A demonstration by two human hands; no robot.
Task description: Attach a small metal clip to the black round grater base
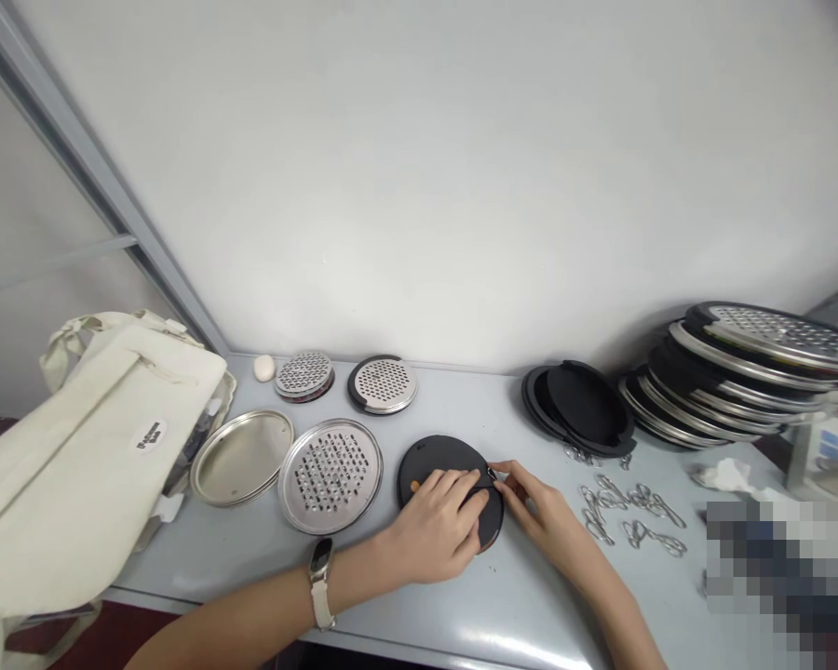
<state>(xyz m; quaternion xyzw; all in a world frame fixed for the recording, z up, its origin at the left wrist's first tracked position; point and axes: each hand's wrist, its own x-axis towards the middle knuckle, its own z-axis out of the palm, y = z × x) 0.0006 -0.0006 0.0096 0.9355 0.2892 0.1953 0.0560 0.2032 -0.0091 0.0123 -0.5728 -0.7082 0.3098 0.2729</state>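
A round black plastic grater base [441, 456] lies on the table in front of me, with a small orange patch showing near its left side. My left hand [441, 529] rests over it with bent fingers and holds it down. At the base's right edge, my right hand [536, 507] is pinched around a small shiny metal piece, mostly hidden by the fingertips. Just left of the base lies a loose metal grater disc [331, 476]. Beyond that are smooth metal discs [243, 458]. Several bent wire pieces [632, 507] are scattered to the right of my right hand.
At the back stand a grater in a black holder [384, 383], small grater discs [304, 374] and a pale egg-shaped object [263, 368]. Black bases [579, 409] and a tall leaning stack of graters [733, 381] are at right. A cream bag [90, 456] lies at left.
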